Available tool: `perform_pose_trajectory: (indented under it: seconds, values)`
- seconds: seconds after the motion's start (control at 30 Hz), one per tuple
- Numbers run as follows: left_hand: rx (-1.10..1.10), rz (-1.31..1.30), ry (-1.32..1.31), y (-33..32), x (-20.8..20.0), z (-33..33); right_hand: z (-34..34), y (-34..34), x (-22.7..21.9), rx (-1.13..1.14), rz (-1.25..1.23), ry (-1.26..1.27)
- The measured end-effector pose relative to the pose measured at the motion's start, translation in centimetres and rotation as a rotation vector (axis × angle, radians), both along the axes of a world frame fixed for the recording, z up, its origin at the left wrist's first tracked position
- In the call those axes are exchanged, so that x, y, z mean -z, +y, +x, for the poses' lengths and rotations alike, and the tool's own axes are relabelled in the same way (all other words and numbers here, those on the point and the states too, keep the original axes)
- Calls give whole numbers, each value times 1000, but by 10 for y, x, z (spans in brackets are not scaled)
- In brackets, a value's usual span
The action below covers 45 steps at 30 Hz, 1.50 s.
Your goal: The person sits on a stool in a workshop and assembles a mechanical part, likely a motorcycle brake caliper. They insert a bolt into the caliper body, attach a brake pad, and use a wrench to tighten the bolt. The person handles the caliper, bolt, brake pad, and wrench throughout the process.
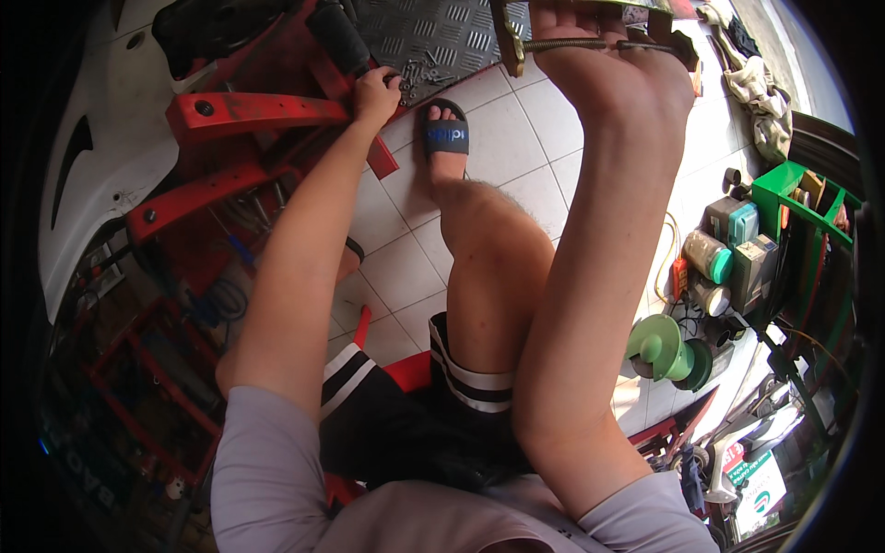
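Observation:
My left hand (376, 96) is at the upper middle, beside the end of a red metal arm (258, 109). Its fingers are curled round something small and dark that I cannot make out. At the top right my right hand (599, 64) is raised, palm showing, against a metal bracket (513, 41) with threaded rods (567, 44) crossing the heel of the palm. The fingers are partly behind the bracket, and the upper edge cuts off the rest. Several loose bolts and nuts (424, 72) lie on a dark tread plate (415, 32) close to my left hand.
On the left stand a white body panel (111, 157) and a red frame (184, 198). My sandalled foot (447, 134) rests on white floor tiles (539, 120). To the right are a green rack (793, 198), a jar with a teal lid (710, 258), boxes and a green round-based object (656, 343).

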<state>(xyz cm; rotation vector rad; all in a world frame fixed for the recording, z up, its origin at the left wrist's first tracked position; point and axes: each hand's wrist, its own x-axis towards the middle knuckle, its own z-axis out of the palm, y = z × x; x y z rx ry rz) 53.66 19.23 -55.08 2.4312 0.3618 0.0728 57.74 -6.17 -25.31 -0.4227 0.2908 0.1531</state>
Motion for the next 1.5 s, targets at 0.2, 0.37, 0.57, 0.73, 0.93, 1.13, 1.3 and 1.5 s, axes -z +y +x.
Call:
perform_pose_trajectory:
  seconds: [0.2, 0.37, 0.57, 0.73, 0.93, 1.13, 1.3, 1.5]
  values:
    - [-73, -58, 22, -1, 0, 2, 1, 1, 1, -5, -16, -5]
    - [-55, -134, 61, -1, -4, 6, 2, 1, 0, -6, -30, -10]
    - [33, 0, 29, 2, -5, 20, 2, 4, 1, -13, -40, -14]
    - [59, 108, -51, -10, -10, 25, 3, 4, 2, -11, -50, -17]
    - [91, 171, -120, -17, -11, 29, 3, 5, 1, -12, -55, -17]
    - [137, 215, -47, -18, -19, 30, 3, 4, 0, -7, -64, -21]
    - [139, 257, -12, -23, -28, 27, 4, 5, -1, 2, -71, -32]
    - [156, 237, -39, -16, -20, 27, 3, 7, -4, 1, -80, -36]
